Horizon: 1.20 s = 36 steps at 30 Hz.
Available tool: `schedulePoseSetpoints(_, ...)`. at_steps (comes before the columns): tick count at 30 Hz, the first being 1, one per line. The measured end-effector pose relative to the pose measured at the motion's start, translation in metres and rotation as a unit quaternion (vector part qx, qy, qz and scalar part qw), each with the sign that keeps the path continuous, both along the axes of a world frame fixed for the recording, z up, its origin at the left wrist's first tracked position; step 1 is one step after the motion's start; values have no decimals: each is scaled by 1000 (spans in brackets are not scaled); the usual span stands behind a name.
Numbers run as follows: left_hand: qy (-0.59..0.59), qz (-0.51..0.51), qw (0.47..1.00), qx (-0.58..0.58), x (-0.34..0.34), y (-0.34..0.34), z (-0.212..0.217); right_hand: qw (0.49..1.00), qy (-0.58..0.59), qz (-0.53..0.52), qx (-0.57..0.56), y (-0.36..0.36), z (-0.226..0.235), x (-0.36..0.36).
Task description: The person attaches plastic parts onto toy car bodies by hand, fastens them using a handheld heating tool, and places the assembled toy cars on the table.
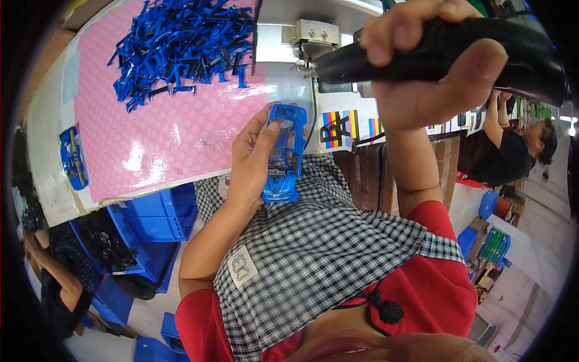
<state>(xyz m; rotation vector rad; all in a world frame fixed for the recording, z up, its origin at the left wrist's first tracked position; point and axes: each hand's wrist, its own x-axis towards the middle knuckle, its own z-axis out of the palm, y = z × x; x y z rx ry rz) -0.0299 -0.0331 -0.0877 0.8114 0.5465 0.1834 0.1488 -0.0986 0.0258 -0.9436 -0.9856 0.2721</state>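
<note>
My left hand (pixel 253 151) is closed on a blue plastic housing (pixel 297 142), long and open-framed, with dark and clear parts inside. It is held upright just in front of my apron, at the near edge of the table. Raised at the upper right, close to the camera, my right hand (pixel 416 78) wraps around a black tapered power tool (pixel 446 51), shaped like an electric screwdriver. The tool's narrow end points left toward a small metal bracket (pixel 316 31); whether they touch I cannot tell.
A heap of small blue and black plastic parts (pixel 181 48) lies on the pink bubble-textured mat (pixel 175 136). Another blue housing (pixel 73 158) rests at the mat's left side. Blue crates (pixel 160 214) stand below the table. Co-workers are at the right (pixel 506 148) and left (pixel 63 274).
</note>
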Motion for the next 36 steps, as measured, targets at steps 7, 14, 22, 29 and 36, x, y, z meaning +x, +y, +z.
schedulePoseSetpoints(7, 39, 17, 999, -23, 2, 3, 23, 964, 231, 40, -123, -8, 18, -60)
schedulePoseSetpoints(14, 14, 7, 999, -52, 1, 5, 13, 960, 159, 8, -230, -16, 24, -55)
schedulePoseSetpoints(22, 35, -17, 997, -67, 2, 6, 12, 954, 232, 86, -172, -13, 12, -43)
schedulePoseSetpoints(29, 22, -16, 997, -66, 2, 6, 14, 950, 240, 55, -191, -9, 13, -44)
schedulePoseSetpoints(36, 26, -29, 998, -48, 4, 6, 15, 946, 249, 20, -207, -6, 15, -51)
